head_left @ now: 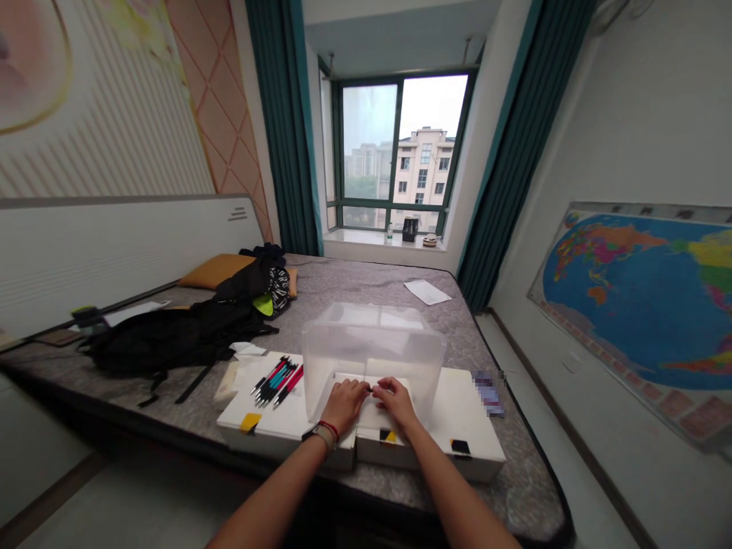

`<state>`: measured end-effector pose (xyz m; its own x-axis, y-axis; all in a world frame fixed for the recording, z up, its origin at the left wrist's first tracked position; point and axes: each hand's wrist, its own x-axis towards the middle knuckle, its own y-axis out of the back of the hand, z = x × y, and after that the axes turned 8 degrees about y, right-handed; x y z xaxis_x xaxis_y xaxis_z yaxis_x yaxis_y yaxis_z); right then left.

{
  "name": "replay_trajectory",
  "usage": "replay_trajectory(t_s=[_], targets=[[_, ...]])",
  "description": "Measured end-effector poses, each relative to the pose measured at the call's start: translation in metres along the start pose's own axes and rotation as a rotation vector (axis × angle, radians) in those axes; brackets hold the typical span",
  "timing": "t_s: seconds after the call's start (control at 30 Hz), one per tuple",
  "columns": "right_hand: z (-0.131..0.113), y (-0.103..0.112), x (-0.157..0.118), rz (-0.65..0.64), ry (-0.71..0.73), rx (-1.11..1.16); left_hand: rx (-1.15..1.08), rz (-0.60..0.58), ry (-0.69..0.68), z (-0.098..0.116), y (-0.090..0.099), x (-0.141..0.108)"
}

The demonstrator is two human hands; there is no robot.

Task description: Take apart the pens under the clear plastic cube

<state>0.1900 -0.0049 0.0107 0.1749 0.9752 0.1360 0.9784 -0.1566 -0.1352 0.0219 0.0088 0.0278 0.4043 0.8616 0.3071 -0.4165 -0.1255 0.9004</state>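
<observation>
From where I stood, left to right. Far to the left of the fingers: pale headboard (131, 244) along the wall. Nearer to them, still left: black backpack (165, 335) flat on the grey mattress (354, 278), straps loose, with a mustard pillow (214, 271) behind it.

Next, just left of the fingers: a bunch of pens (278, 380), red, teal and dark, lying side by side at a slant on the left white box (286, 419). Yellow tape (250, 422) on that box's front edge.

Left hand (346, 400): palm down, fingers bent, tips closed on a small dark piece (369, 388); thumb hidden. Wrist bore a watch (312, 433) and a red band (330, 428).

Right hand (394, 396): thumb and forefinger curved, nearly together, at the right end of the same piece. Whether they gripped it, I could not tell. The piece thus sat between both sets of fingertips, too small to identify.

Just beyond the fingers: a clear plastic bin (371, 343), set across both white boxes; direction of its opening uncertain. Farther beyond, to the right: white paper (427, 292) on the mattress.

Right of the fingers: right white box (474, 412), black tape (460, 448) at its front. Far right: world map (640, 290) on the wall.
</observation>
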Motion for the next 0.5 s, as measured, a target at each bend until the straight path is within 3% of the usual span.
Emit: replay_trajectory(t_s=[0.13,0.5], targets=[[0.0008,-0.0026,0.0007,-0.045,-0.023,-0.101,-0.041,0.002,0.021,0.0005,0.0021,0.0],[0.0051,-0.0011,0.0009,-0.05,0.023,-0.068,-0.055,-0.008,0.042,0.0033,0.0036,-0.0013]])
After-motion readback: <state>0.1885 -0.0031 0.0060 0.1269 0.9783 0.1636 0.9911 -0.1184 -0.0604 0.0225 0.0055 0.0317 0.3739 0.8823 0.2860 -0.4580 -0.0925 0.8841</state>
